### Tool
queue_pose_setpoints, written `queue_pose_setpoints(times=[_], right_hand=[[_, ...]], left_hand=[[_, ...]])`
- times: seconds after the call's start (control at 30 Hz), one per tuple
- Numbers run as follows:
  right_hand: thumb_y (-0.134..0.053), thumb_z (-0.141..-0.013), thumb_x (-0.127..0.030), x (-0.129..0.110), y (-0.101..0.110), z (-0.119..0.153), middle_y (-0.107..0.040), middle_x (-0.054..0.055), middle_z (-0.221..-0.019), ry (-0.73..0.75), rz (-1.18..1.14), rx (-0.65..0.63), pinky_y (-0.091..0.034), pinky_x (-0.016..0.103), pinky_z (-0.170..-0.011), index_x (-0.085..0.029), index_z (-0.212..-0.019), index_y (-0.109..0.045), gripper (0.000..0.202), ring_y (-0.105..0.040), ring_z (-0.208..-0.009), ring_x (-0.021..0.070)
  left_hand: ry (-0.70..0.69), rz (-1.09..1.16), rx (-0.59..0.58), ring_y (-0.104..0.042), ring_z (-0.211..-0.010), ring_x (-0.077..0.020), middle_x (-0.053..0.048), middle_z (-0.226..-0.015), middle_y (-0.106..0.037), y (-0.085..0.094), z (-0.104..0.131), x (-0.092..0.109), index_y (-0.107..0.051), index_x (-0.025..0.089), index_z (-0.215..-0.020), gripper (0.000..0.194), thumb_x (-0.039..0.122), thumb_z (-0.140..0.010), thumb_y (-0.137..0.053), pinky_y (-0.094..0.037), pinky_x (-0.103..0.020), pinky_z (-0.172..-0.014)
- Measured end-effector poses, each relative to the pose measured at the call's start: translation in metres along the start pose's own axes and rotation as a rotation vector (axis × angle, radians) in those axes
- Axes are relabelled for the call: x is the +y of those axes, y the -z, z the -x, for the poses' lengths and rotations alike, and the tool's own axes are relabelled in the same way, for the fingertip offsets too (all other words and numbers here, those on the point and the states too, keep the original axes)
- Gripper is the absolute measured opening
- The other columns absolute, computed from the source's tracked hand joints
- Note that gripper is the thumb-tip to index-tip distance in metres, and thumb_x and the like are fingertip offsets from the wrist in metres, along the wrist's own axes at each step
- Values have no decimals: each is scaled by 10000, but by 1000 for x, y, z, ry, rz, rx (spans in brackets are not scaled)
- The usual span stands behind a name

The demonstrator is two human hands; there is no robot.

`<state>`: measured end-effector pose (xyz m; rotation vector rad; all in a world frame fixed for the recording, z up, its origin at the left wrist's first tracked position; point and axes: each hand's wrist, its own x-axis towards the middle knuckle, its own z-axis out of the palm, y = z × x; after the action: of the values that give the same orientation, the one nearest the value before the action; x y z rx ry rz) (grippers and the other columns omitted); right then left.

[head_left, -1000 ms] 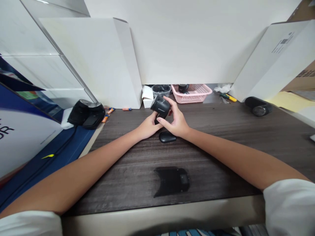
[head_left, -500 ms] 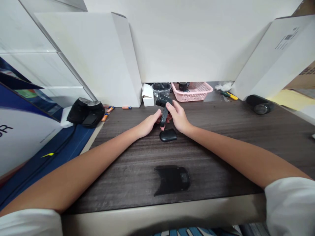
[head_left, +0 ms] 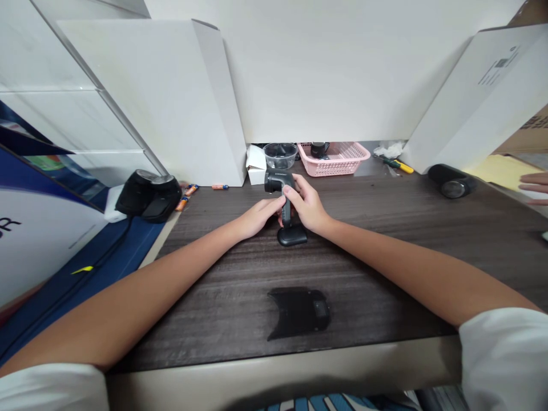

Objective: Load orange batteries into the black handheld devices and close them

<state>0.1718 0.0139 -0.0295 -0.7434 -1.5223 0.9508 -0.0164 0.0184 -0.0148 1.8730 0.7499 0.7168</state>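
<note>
Between both hands stands a black pistol-shaped device [head_left: 280,181] with a ridged round head turned left; its exact kind I cannot tell. My left hand [head_left: 261,216] is closed on the handle from the left, its fingers partly hidden behind. My right hand [head_left: 307,202] grips it from the right, thumb on the handle just below the head. The handle's lower end meets a rounded black piece [head_left: 292,235] on the dark wooden table [head_left: 205,297]; whether they are joined I cannot tell. Closer to me lies a flat black plate [head_left: 299,314] with one curved-in end.
Along the back are a small white box [head_left: 257,166], a clear bowl [head_left: 280,160], a pink basket [head_left: 334,167] and a yellow-handled tool [head_left: 402,166]. Orange batteries [head_left: 220,187] and black devices [head_left: 149,197] are at left. A black cylinder [head_left: 451,181] and another person's hand [head_left: 535,187] are at right.
The device has turned more upright, its head swinging slightly left, and its handle now meets the rounded black piece. Another person's hand has come in at the right edge.
</note>
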Motion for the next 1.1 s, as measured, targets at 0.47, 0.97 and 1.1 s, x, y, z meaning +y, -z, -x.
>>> queue_pose_setpoints(times=[0.47,0.97,1.1], right_hand=[[-652,-987,-703,-1,0,-3,-668,-4,-878,-75,-69,27,-564,306,-672,-255,-1118,-652,468,-648,-748,170],[-595,-1044,-618,6,6,-1,-651,131,-1450,268,244,23,-580,506,-1062,-276,-1553,-453,630,-670,-1253,306],[-659,-995,-625,-1,8,1,-629,148,-1413,375,393,-51,-594,540,-1023,-280,-1571,-455,702,-643,-1236,336]], left_hand=[[17,22,3,-651,-800,-204,-54,-813,-712,-2,0,-1,-700,154,-863,658,765,-1021,-512,-521,-354,-871],[-34,-68,114,-637,-863,-215,-53,-985,-699,-6,1,0,-684,171,-1194,522,541,-863,-847,-518,-354,-818],[-38,-105,178,-640,-951,-240,-66,-1018,-697,-6,4,-2,-671,164,-1150,396,434,-882,-779,-524,-382,-904]])
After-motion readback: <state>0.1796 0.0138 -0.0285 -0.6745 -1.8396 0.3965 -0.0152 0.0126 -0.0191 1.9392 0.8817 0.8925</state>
